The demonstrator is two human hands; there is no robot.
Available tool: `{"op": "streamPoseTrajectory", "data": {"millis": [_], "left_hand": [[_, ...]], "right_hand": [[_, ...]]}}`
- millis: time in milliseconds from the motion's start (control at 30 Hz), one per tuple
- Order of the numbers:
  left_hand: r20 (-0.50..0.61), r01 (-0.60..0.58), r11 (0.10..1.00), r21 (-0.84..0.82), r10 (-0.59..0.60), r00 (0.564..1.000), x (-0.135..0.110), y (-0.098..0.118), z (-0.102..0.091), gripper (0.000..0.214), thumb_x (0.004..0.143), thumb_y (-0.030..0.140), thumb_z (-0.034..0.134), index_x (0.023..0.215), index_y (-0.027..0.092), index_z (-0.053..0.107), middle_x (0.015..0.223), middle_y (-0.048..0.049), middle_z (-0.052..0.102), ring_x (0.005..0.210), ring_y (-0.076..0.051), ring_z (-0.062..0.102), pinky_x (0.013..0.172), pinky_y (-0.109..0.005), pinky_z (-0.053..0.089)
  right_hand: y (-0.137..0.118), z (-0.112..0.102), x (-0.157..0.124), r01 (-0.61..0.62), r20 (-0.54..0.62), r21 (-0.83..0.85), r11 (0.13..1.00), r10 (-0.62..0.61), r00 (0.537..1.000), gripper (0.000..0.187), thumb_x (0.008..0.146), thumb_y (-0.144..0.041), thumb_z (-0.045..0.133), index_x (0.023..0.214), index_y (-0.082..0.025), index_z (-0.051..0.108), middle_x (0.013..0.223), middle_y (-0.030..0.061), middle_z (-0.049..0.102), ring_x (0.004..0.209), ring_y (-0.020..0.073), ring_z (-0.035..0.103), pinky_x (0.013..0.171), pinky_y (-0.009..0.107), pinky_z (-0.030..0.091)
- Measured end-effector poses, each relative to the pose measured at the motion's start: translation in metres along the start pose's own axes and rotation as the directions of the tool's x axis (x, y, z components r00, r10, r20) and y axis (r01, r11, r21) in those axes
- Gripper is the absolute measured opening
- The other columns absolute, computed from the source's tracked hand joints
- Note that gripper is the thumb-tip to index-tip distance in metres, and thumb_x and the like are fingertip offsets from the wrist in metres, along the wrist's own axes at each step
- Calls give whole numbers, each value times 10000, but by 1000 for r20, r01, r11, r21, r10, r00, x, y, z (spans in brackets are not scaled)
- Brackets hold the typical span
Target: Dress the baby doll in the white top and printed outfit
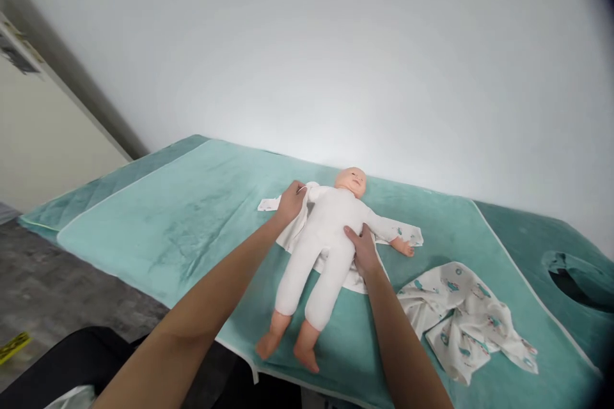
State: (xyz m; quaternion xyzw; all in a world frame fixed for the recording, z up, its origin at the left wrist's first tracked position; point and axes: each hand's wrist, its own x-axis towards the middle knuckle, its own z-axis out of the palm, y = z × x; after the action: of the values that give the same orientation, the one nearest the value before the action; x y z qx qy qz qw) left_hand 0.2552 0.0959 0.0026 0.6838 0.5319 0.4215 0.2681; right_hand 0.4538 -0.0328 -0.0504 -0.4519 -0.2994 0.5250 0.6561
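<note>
A baby doll with a white cloth body lies on its back on a green bed cover. A small white baby shirt is spread open beneath it, with printed sleeve ends. My left hand is closed on the shirt's edge beside the doll's arm on the left; that arm's lower end is hidden. My right hand grips the doll's side, thumb on the torso, its fingers partly hidden. The doll's other arm lies stretched out over the printed sleeve.
Crumpled printed baby trousers or a similar garment lie to the right of the doll. A clear round object with a dark band sits at the far right. Behind the bed cover rises a white wall.
</note>
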Motion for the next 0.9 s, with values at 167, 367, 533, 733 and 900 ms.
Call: {"op": "streamPoseTrajectory", "data": {"millis": [167, 367, 533, 733, 900], "left_hand": [[169, -131, 983, 131, 109, 980, -9, 47, 11, 195, 956, 327, 430, 1025, 226, 582, 976, -18, 690, 916, -185, 617, 836, -306, 471], [416, -179, 920, 350, 18, 909, -63, 112, -3, 259, 895, 238, 512, 1143, 226, 584, 1006, -39, 702, 936, -209, 659, 835, -327, 488], [600, -249, 903, 351, -12, 800, -116, 141, -23, 277, 935, 340, 497, 1187, 281, 595, 1046, -6, 697, 917, -185, 671, 803, -310, 521], [251, -181, 658, 731, -12, 968, -152, 115, -26, 506, 896, 371, 606, 1358, 200, 494, 1297, -133, 579, 1200, -316, 544, 921, -444, 492], [220, -199, 548, 812, 27, 975, -169, 85, -20, 337, 954, 331, 502, 1256, 193, 554, 1181, -123, 616, 1099, -321, 552, 858, -466, 471]], "right_hand": [[1, -9, 0, -123, 168, 19, 992, 118, 979, 621, 721, -378, 833, 1270, -266, 567, 1329, 41, 648, 1185, 209, 632, 980, 330, 563], [4, -14, 5, -212, 219, 91, 973, 188, 957, 654, 765, -404, 798, 1362, -345, 536, 1453, -17, 558, 1314, 196, 547, 1049, 314, 524], [-3, -12, 3, -226, 247, 107, 968, 194, 949, 644, 759, -405, 784, 1350, -336, 538, 1471, -9, 540, 1326, 206, 538, 1041, 337, 527], [-5, -10, 1, -207, 272, 153, 966, 161, 949, 549, 762, -385, 767, 1278, -330, 587, 1430, -21, 574, 1309, 182, 550, 1090, 358, 489], [2, -14, 4, -189, 305, 161, 969, 133, 943, 556, 784, -390, 756, 1307, -335, 575, 1465, -34, 541, 1346, 157, 512, 1153, 358, 417]]}}
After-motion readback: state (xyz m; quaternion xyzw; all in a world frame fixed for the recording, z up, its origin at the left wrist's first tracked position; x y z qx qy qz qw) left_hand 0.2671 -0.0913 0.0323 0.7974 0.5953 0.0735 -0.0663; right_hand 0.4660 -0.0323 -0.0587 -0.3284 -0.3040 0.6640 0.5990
